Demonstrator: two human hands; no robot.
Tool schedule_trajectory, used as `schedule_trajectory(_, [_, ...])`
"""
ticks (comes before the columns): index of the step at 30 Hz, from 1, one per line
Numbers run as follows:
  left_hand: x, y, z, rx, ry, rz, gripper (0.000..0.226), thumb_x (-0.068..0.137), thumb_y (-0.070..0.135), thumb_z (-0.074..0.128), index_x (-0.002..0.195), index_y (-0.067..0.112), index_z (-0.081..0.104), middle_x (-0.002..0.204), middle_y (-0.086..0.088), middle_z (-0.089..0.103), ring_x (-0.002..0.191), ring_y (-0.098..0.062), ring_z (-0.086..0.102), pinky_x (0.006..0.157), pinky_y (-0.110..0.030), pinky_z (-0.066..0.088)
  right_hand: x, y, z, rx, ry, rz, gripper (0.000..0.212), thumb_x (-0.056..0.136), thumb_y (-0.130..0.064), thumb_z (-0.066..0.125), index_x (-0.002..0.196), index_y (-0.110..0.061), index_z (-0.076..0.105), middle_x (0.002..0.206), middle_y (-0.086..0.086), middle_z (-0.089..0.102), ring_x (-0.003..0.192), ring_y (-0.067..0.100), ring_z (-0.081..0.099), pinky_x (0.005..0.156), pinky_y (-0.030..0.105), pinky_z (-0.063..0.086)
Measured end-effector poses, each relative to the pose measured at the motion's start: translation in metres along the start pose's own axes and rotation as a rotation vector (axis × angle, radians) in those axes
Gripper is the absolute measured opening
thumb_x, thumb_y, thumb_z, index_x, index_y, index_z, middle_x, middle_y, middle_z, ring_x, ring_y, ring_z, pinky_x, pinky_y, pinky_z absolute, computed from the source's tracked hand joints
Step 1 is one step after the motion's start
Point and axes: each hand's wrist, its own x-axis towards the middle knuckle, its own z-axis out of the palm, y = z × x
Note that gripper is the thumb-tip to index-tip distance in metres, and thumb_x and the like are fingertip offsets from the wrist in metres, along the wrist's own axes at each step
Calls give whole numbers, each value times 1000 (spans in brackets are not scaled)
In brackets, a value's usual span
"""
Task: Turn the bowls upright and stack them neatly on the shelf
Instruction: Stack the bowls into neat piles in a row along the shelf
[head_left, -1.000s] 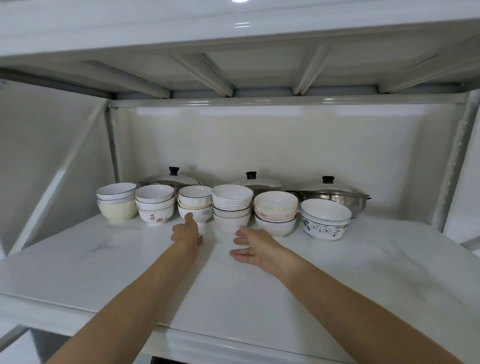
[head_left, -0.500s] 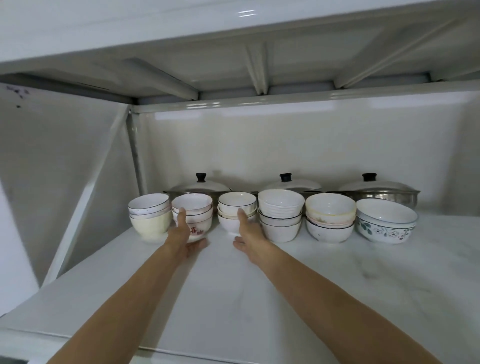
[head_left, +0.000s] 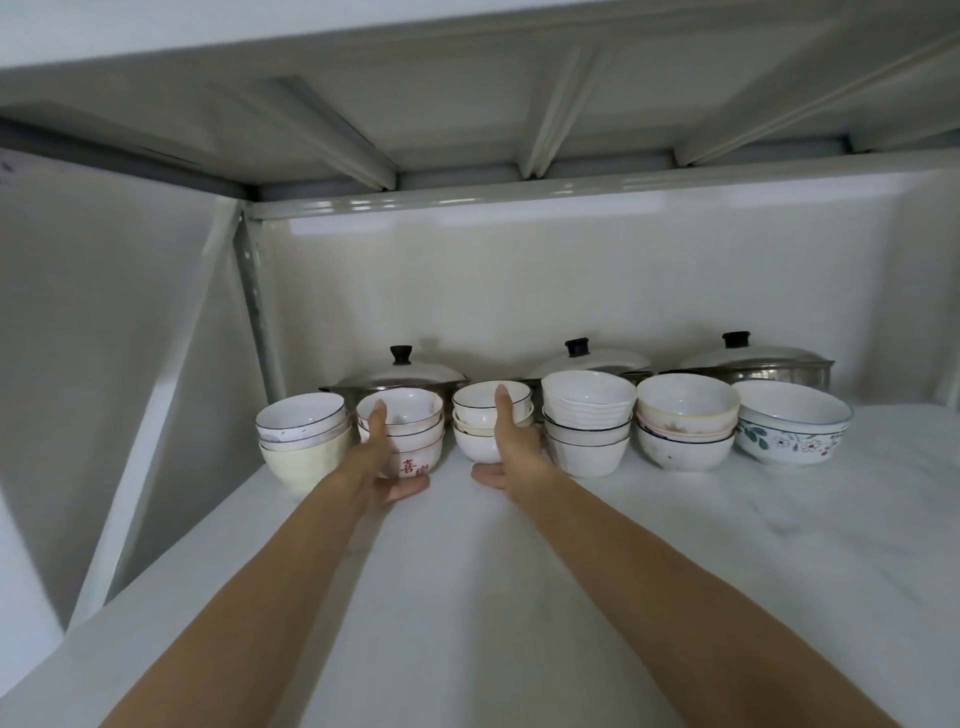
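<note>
We see both hands out on the white shelf (head_left: 571, 597), at a row of six upright bowl stacks. Left hand (head_left: 382, 462) is spread against the front of the second stack (head_left: 402, 431), the one with red characters on its bottom bowl: fingers flat up the side, index tip near the top rim, thumb splayed out on the shelf under the bowl. Not gripping, just pressed on. Right hand (head_left: 511, 447) is spread the same way on the third stack (head_left: 480, 423), small white bowls with dark rims: fingers up the right side of it, one fingertip at the top rim, thumb on the shelf pointing toward our left hand. A bare strip of shelf lies between the two thumbs.

Just outside the left hand sits the first stack (head_left: 304, 441), cream bowl at the bottom. Just outside the right hand, nearly touching it, is the ribbed white stack (head_left: 589, 423), then a pinkish stack (head_left: 685, 421), then the floral bowls (head_left: 792, 428) farthest out. Beyond the fingertips, behind the bowls, three lidded metal pots (head_left: 400, 371) stand along the back wall.
</note>
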Motion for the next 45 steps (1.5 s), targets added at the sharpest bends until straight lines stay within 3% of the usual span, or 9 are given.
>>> schedule_trajectory(5, [2,-2,-2,-68,-13,8,62,87,55,56,136,20,37,120,-6,40,79,-33,63,91,-50,54,5,8,6,81,-49,-3,100,48,-69,63,137,-30,38,137,3,43,114,37,57,47,39,56])
schedule_trajectory(9, [1,-2,-5,-69,-10,24,59,90,52,55,137,19,38,120,-5,41,90,-33,61,90,-52,54,-2,11,9,84,-77,-18,71,66,-56,60,128,-26,43,131,4,47,109,35,59,52,39,58])
schedule_trajectory(20, [-9,-1,-25,9,-80,-18,61,87,58,53,138,28,39,123,-5,45,78,-34,67,92,-49,54,-13,17,0,69,-51,-30,77,64,-64,61,131,-30,44,130,2,52,104,36,63,50,36,57])
schedule_trajectory(23, [-7,-1,-28,43,-73,-26,68,83,67,51,136,26,38,101,-8,57,85,-38,70,90,-48,55,-19,17,-1,73,-45,-41,79,66,-72,62,132,-33,43,129,-1,54,104,34,64,49,35,56])
schedule_trajectory(29, [-5,-15,-46,128,50,115,57,91,61,43,116,11,50,79,-12,55,73,-33,65,84,-48,58,-31,23,-4,-2,-5,-75,79,71,-76,56,126,-20,49,98,9,62,49,19,57,39,26,49])
schedule_trajectory(32, [5,-13,-69,136,188,138,53,85,47,62,112,1,54,89,-14,57,76,-32,62,76,-48,60,-34,29,-6,-64,28,-60,76,78,-66,60,126,-8,48,110,14,61,69,25,65,51,32,56])
schedule_trajectory(36, [26,1,-104,555,485,209,85,71,49,75,127,-9,48,125,-23,52,121,-36,49,95,-39,45,-45,35,-5,-44,-30,10,61,90,-44,61,133,-4,41,100,9,56,83,26,66,75,39,59])
schedule_trajectory(41, [36,5,-110,536,459,300,106,63,38,87,138,-7,27,141,-22,38,133,-33,39,105,-44,39,-63,39,14,-15,-123,94,55,95,-35,56,137,-5,37,122,13,51,82,27,66,78,36,58])
schedule_trajectory(45, [63,5,-115,501,371,353,131,32,71,81,136,3,38,137,-13,47,125,-29,49,102,-40,43,-75,51,44,-34,-258,142,42,98,-22,52,128,7,49,118,21,57,99,34,65,77,33,56])
